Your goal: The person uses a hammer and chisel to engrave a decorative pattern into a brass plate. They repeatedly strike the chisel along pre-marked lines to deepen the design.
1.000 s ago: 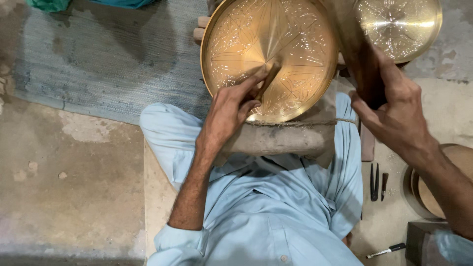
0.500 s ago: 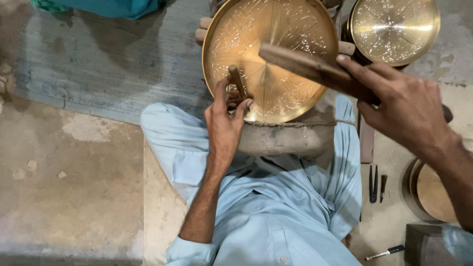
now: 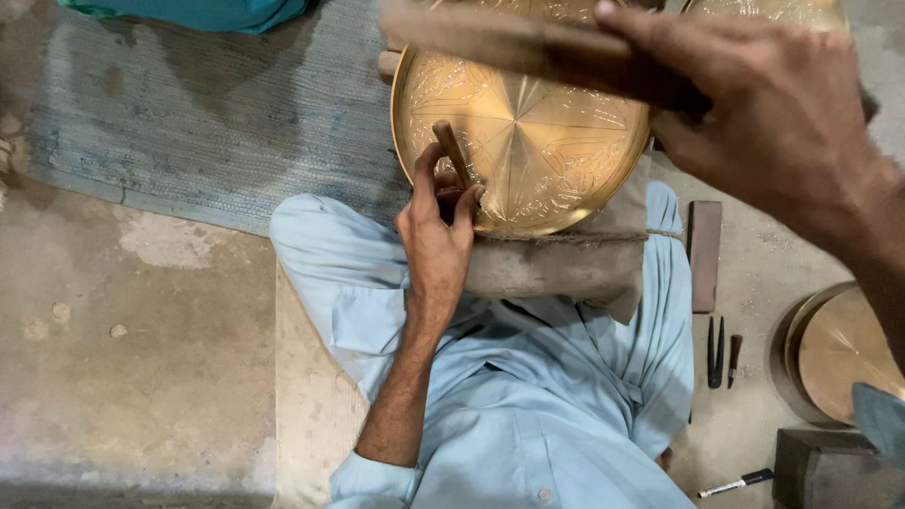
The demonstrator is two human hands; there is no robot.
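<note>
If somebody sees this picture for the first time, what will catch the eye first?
First the round engraved brass plate at top centre, shining gold, resting on a cloth-wrapped block on the person's lap. The left hand holds a small chisel against its surface. The right hand, large and close to the camera at upper right, grips a wooden mallet above the plate.

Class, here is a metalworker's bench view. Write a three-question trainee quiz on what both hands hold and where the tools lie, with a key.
1. True or false: the left hand holds a slim chisel against the engraved brass tray.
2. What does the right hand grip?
A. a paintbrush
B. a wooden mallet
C. a cloth
3. Fill in: the spare dark tools lie on the floor to the person's ____ side.

Key: 1 true; 2 B; 3 right.
</note>
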